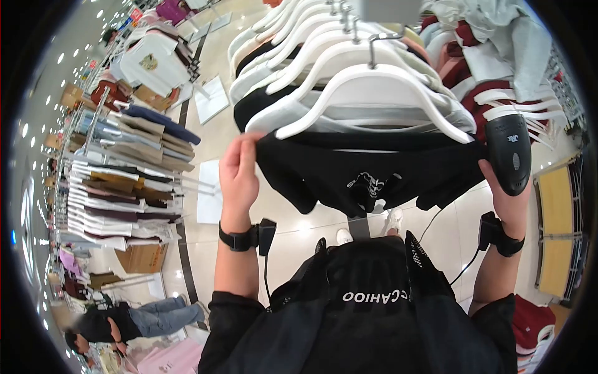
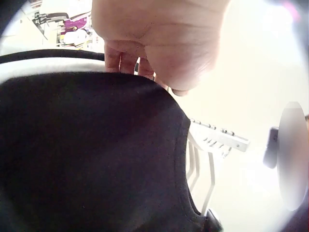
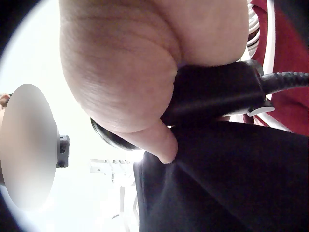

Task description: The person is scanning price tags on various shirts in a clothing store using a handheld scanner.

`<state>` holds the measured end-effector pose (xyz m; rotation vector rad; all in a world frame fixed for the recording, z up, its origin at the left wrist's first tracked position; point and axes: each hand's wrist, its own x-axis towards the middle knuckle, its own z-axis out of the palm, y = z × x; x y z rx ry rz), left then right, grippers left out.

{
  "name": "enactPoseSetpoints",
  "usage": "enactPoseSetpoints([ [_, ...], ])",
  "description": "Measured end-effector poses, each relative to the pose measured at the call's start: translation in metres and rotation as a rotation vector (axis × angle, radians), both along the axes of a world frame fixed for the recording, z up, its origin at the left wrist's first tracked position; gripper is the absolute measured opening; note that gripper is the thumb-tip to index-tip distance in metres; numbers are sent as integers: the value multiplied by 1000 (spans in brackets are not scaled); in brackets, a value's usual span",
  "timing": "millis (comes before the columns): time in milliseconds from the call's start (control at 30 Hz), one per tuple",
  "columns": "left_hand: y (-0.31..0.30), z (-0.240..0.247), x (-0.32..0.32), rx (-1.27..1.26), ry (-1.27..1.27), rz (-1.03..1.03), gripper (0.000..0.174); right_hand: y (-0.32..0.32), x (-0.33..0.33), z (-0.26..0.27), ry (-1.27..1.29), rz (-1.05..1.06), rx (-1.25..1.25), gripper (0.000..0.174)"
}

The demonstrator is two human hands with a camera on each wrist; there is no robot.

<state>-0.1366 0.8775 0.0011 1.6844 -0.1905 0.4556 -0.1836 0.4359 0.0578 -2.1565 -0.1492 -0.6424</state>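
- I had two hands in view on one black shirt point(image 1: 374, 163), which hung spread between them, in front of the person's body and just below one bare white hanger point(image 1: 374, 71) at the near end of the rack.
- My left hand point(image 1: 240, 177) gripped one shoulder corner of the shirt; in the left wrist view its fingers passed behind the cloth edge.
- My right hand point(image 1: 507, 202) was wrapped round one black handheld device point(image 1: 509, 156), and its one visible thumb pressed on the shirt's other corner.
- I counted one white print point(image 1: 374, 186) near the middle of the shirt, and one ribbed cable point(image 3: 287, 81) leaving the device.
- I could not tell whether the hanger's two tips touched the cloth.
- Behind that hanger I made out at least four more white hangers point(image 1: 330, 47) bearing garments; overlap hid the full number.
- On the device's side I saw at least three loose white hangers point(image 1: 520, 109) beside dark red cloth.
- There were two wrist cameras point(image 1: 266, 235), one per arm, and two white shoes point(image 1: 393, 221) on the floor.
- Farther off, I noted one bystander point(image 1: 118, 324) in jeans and one cardboard box point(image 1: 142, 257) under a clothes rack.
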Motion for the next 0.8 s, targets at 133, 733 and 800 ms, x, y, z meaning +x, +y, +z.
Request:
enactPoseSetpoints([
  [133,-12,20,8,196,-69,35,19,7,6,-6,81,-35,-37,31],
  [733,-1,10,7,116,-121,110,20,-11,9,-21,137,-48,25,43],
  [800,0,4,6,-64,-64,68,21,-13,9,-19,109,-6,19,43],
])
